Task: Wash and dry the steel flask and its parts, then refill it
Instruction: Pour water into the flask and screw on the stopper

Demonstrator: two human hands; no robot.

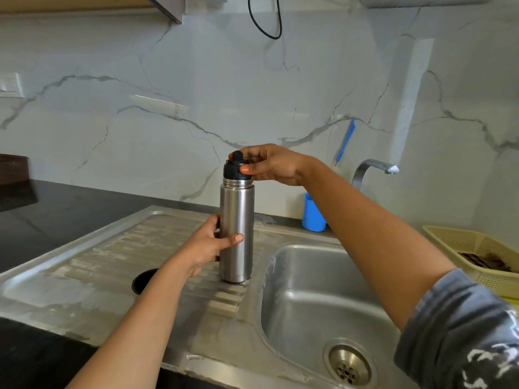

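A tall steel flask (237,220) stands upright on the ribbed steel drainboard (157,248), just left of the sink basin. My left hand (209,247) grips its lower body, thumb across the front. A black stopper (235,168) sits in the flask's mouth. My right hand (269,164) reaches in from the right and pinches that stopper between thumb and fingers. A dark round object (141,280) lies on the drainboard behind my left forearm, mostly hidden.
The sink basin (323,299) with its drain (349,363) lies to the right, the tap (375,169) behind it. A blue cup (313,214) stands at the wall, a blue-handled brush (346,141) above it. A beige plastic basket (474,248) sits far right. Dark counter (56,209) extends left.
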